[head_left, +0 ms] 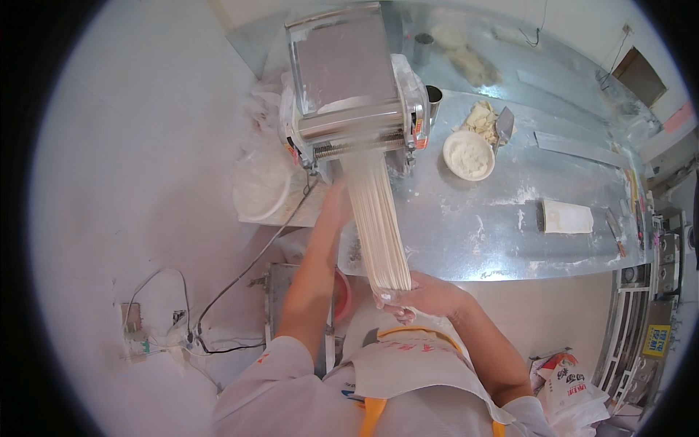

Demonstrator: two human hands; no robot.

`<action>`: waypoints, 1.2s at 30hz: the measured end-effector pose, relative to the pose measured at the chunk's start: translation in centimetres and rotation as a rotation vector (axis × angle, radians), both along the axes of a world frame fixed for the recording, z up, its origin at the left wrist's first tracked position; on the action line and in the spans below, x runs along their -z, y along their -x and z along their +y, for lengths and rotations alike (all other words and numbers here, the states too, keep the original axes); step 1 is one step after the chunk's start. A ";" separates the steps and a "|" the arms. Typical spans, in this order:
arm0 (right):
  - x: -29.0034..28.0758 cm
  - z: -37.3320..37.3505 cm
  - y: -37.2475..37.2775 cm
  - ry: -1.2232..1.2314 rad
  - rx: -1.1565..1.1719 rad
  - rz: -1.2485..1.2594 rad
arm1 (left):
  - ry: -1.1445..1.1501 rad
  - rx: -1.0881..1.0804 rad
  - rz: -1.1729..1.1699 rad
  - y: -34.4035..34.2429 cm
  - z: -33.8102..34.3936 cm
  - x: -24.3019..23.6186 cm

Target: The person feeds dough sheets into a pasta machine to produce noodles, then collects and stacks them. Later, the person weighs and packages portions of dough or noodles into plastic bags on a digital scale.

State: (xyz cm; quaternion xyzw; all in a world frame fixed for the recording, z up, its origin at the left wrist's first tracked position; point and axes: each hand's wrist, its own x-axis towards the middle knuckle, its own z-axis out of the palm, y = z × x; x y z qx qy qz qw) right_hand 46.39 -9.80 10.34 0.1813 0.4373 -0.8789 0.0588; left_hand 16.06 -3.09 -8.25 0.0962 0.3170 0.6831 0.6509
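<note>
The noodle sheet (376,226) is being fed out of the noodle machine (354,80) at the desk's (495,226) left end, strands running lengthwise from the cutter slot down toward the near edge. The lower ends are gathered in the right hand (416,298), fingers closed loosely round the bundle. The left hand (336,202) is raised beside the strands under the machine; its fingers can't be made out. Probably best if the strands are supported evenly and kept straight, not tugged.
</note>
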 end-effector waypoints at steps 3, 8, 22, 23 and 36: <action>-1.3 -0.6 -0.1 -0.026 -0.013 -0.070 | -0.035 0.097 -0.157 0.2 2.4 0.9; -2.0 -1.1 -0.3 -0.046 -0.037 -0.102 | -0.106 0.135 -0.240 -0.1 4.6 2.0; -3.8 -2.8 -2.1 -0.120 0.035 -0.279 | 0.088 0.144 -0.143 -1.3 4.9 5.3; -3.6 -2.9 -2.2 -0.105 0.036 -0.264 | 0.067 0.160 -0.199 -1.1 4.5 6.1; -2.5 -3.5 -2.3 -0.082 0.060 -0.216 | 0.029 0.206 -0.279 -3.5 0.7 8.9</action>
